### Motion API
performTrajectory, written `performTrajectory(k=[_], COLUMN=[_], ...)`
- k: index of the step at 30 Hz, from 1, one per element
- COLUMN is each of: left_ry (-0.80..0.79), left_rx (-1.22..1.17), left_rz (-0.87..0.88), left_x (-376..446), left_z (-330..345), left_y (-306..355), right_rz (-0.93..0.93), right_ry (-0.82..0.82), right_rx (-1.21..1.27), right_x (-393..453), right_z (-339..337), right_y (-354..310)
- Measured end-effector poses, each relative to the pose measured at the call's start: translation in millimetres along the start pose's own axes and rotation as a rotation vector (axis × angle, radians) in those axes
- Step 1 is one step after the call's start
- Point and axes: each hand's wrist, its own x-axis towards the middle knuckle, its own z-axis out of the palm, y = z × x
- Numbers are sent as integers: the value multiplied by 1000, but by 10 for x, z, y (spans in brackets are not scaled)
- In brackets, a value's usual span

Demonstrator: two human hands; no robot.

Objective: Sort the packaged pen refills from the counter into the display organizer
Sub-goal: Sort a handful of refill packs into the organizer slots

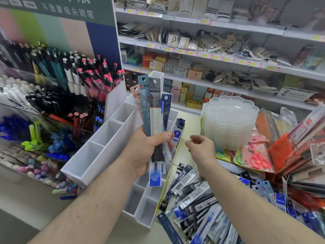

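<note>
Right now a fan of packaged pen refills (154, 110) stands upright in my left hand (146, 148), my thumb pressed across the front of the packs and my fingers curled behind them — pink, blue-grey, grey and dark blue headers spread out at the top, a blue-tipped pack hanging down below my palm. Just to the right of it my right hand (200, 147) hovers apart from the bunch, fingers loosely curled with thumb and forefinger close together; I cannot tell whether anything is pinched between them. Below my right forearm a loose pile of refill packs (197, 203) lies on the desk (191, 120), blue, black and white packets overlapping every way. Behind and beneath my left hand sits the white display organizer (98, 150), its long divided compartments running away from me; a few dark blue packs (179, 127) stand in a compartment just behind my left fingertips. Beyond my right hand is a stack of clear scalloped trays (228, 124), and to the right of it — packaged pink scissors (258, 159).
</note>
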Motion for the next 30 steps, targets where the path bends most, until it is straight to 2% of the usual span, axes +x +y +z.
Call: performTrajectory(k=[3, 8, 11, 15, 18, 21, 23, 27, 30], left_ry=[-12, -22, -51, -149, -185, -217, -212, -102, -83], left_rx=[12, 19, 50, 144, 186, 207, 173, 60, 23], left_rz=[-26, -43, -60, -87, -93, -107, -120, -153, -148], left_x=[16, 39, 27, 7, 4, -25, -26, 14, 18], left_z=[-7, -8, 6, -22, -28, -11, -14, -6, 1], left_y=[-16, -42, -42, -76, -73, -57, -66, -77, -72], right_rz=[-49, -247, -343, -398, -296, -166, -120, -58, -65], right_ry=[17, -128, -202, -160, -146, -269, -292, -154, -39], right_rx=[160, 300, 260, 129, 128, 201, 270, 414, 499], right_x=[-252, -918, -1117, -1130, -1050, -986, -942, -829, -736], right_z=[-192, -465, -470, -354, -281, -268, -263, -331, -426], right_y=[-261, -665, -769, -825, -832, -804, -750, -709, -752])
